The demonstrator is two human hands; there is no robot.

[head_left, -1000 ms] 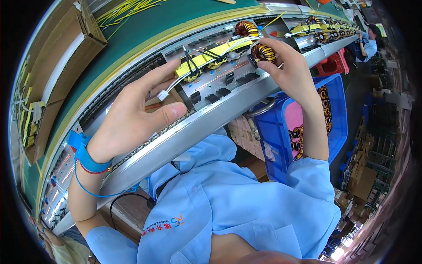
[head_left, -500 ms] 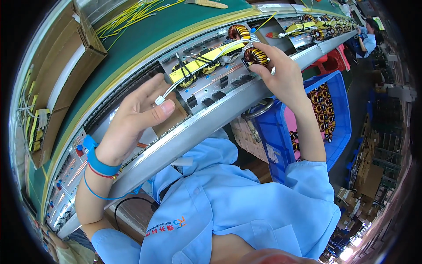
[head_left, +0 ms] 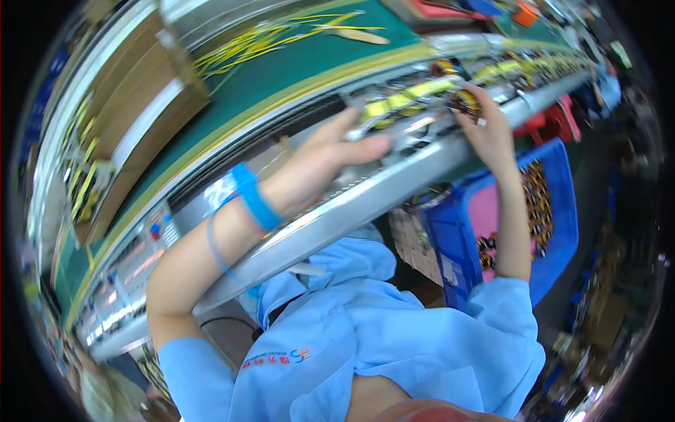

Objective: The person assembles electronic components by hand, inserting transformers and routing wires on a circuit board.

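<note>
Yellow block (head_left: 422, 91) sits on the board (head_left: 422, 125); coil (head_left: 468, 103) not yet released.
Our right hand (head_left: 491, 128) pinches the coil; our left hand (head_left: 315, 163), fingers spread, grips nothing visible.

Wide fisheye head view, looking down, near left hand (head_left: 325, 160) and right hand (head_left: 490, 131)

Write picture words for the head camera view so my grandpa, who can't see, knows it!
A person's right hand holds a striped coil at a board on a metal track, while the blurry left hand is open near the board's other end. Yellow wires lie on a green table beyond, and a blue bin of more coils stands at right.
</note>
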